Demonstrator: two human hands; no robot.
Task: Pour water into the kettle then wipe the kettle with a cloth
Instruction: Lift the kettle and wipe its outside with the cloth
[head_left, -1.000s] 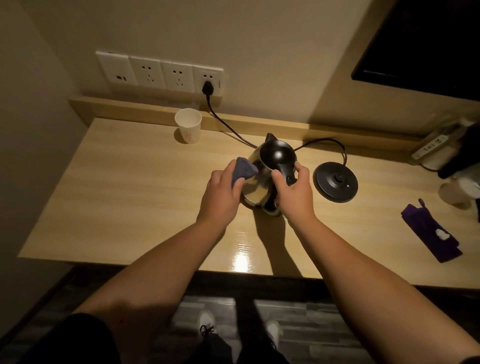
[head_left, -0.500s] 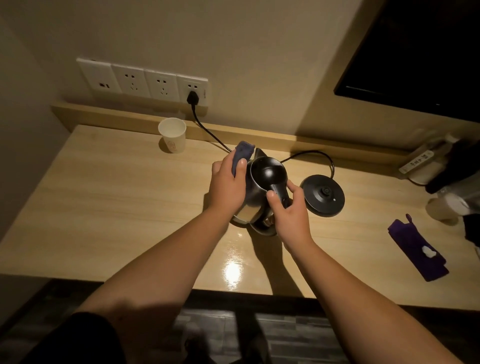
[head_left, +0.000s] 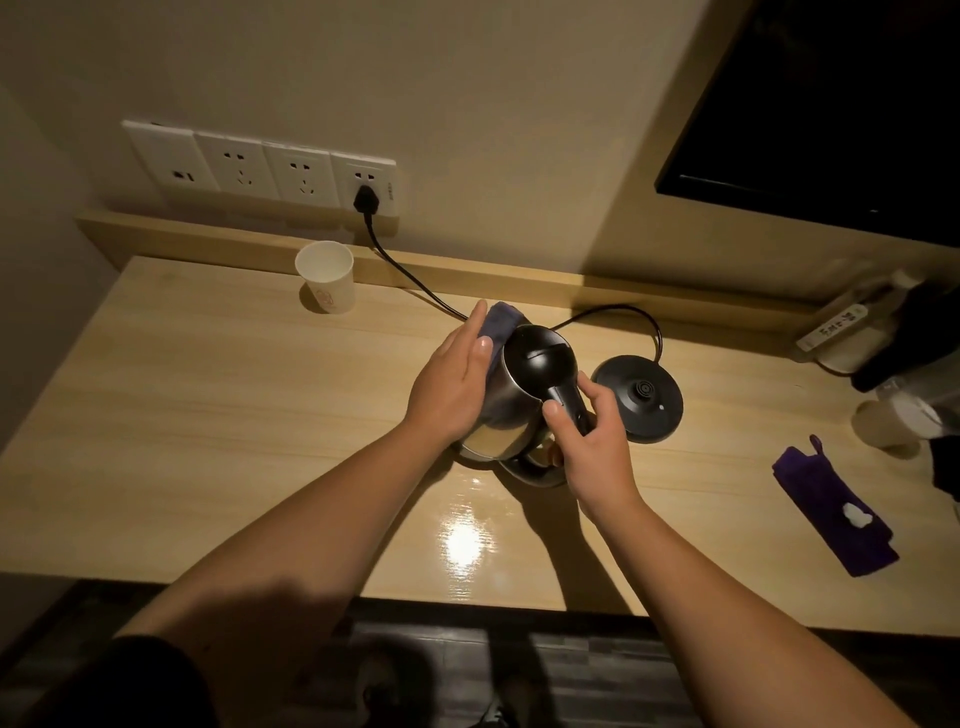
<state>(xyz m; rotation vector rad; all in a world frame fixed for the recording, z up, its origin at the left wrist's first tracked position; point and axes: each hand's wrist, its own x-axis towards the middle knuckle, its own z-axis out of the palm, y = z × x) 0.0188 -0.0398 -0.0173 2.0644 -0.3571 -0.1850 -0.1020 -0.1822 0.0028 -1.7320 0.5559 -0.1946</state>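
My left hand presses a folded blue cloth flat-fingered against the shiny steel kettle, while my right hand grips its black handle above the wooden surface.

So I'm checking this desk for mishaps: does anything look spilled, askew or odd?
No spill shows. The kettle is off its base and tilted, the right hand holding its handle while the left hand presses a cloth to it. That fits wiping.
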